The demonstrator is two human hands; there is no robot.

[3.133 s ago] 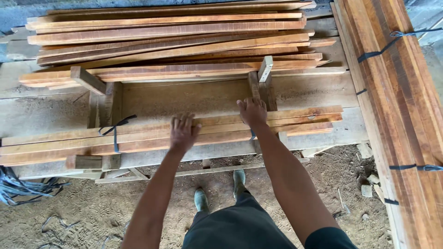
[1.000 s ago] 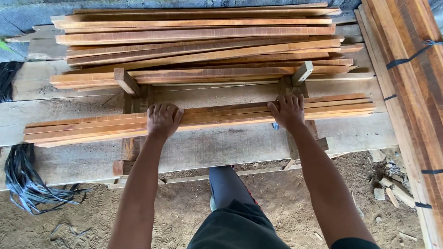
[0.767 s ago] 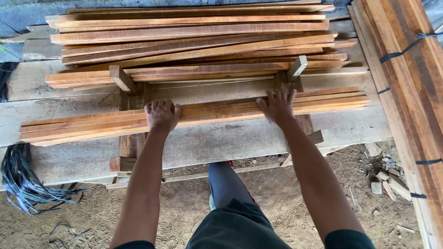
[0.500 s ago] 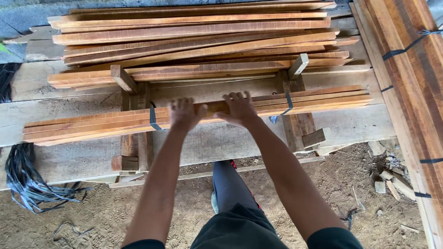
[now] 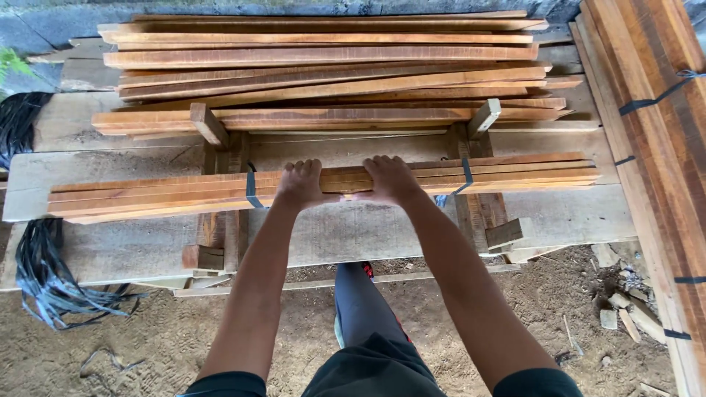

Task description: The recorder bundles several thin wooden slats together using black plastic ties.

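A bundle of long reddish wooden slats (image 5: 147, 195) lies across a wide plank bench (image 5: 368, 235), bound by two dark straps (image 5: 251, 190). My left hand (image 5: 301, 184) and my right hand (image 5: 390, 179) both grip the bundle near its middle, close together, fingers curled over its far edge. The second strap (image 5: 466, 175) sits to the right of my right hand. Two upright wooden stops (image 5: 208, 125) of a jig stand just behind the bundle.
A loose pile of similar slats (image 5: 331, 66) lies behind the jig. Strapped bundles of long boards (image 5: 654, 132) run along the right side. A heap of dark strapping (image 5: 44, 279) lies on the sandy ground at left. My leg stands under the bench.
The bundle moved from the bench's near edge up toward the jig stops. Both hands slid from wide apart to the bundle's middle, uncovering the two straps.
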